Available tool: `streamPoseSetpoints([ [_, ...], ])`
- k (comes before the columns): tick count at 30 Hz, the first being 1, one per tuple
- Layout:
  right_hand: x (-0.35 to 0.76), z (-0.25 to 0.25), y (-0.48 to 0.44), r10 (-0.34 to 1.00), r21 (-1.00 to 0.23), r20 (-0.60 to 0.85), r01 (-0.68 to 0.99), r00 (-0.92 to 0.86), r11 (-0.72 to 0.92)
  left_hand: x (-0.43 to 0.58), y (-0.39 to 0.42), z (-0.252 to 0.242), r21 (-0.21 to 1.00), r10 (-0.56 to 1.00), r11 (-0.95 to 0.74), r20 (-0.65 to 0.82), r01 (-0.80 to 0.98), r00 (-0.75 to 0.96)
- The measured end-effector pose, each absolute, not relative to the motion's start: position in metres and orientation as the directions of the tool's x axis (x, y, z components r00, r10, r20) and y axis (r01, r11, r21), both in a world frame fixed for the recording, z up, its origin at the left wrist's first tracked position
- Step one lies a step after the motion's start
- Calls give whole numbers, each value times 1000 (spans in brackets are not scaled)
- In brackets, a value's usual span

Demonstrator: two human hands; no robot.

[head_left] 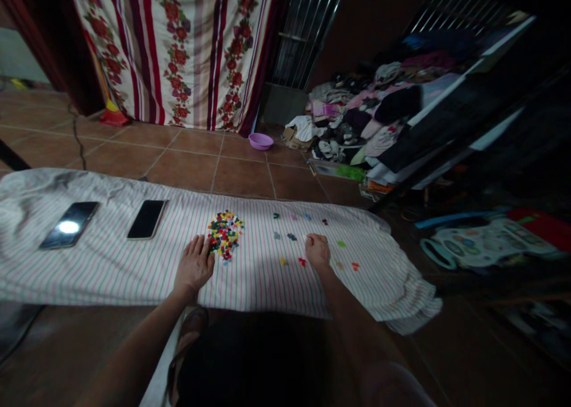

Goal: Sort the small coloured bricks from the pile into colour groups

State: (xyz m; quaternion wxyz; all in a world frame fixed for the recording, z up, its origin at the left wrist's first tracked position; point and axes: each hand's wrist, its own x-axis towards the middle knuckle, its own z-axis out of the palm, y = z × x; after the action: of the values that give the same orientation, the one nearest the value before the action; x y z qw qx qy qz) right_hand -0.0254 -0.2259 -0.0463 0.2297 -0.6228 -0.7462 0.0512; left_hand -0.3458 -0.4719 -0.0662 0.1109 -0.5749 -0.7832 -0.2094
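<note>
My left hand [195, 265] lies flat on the striped cloth with its fingers stretched out, its edge against a heap of small multicoloured pieces [225, 233]. Their exact kind is too small to tell. Curled closed, my right hand [318, 250] rests among little groups sorted by colour, and whatever its fingers hold is hidden. Around it lie a dark grey group [291, 237], a red group [302, 262], a lime green group [341, 244], a yellow group [283, 261] and an orange group [355, 266]. Farther back are a dark green group [276, 215], a pink group [293, 217] and a blue group [307, 216].
Two phones [147, 219] lie on the cloth [111, 264] to the left, one reflecting a bright light. Beyond the table, a purple basin [261, 141] sits on the tiled floor near a floral curtain [178, 56]. A pile of clothes [357, 109] fills the back right.
</note>
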Motion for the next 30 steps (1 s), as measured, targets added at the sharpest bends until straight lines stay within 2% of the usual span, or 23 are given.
streamPoseSetpoints([
  [13, -42, -35, -229, 939, -408, 332, 884, -87, 226, -346, -472, -66, 158, 861, 263, 407, 952, -306],
  [25, -138, -34, -245, 839, -529, 414, 656, -354, 538, -347, -472, -68, 145, 861, 262, 411, 954, -299],
  [30, -180, -44, -264, 777, -540, 389, 560, -495, 628, -346, -472, -67, 124, 860, 265, 417, 956, -292],
])
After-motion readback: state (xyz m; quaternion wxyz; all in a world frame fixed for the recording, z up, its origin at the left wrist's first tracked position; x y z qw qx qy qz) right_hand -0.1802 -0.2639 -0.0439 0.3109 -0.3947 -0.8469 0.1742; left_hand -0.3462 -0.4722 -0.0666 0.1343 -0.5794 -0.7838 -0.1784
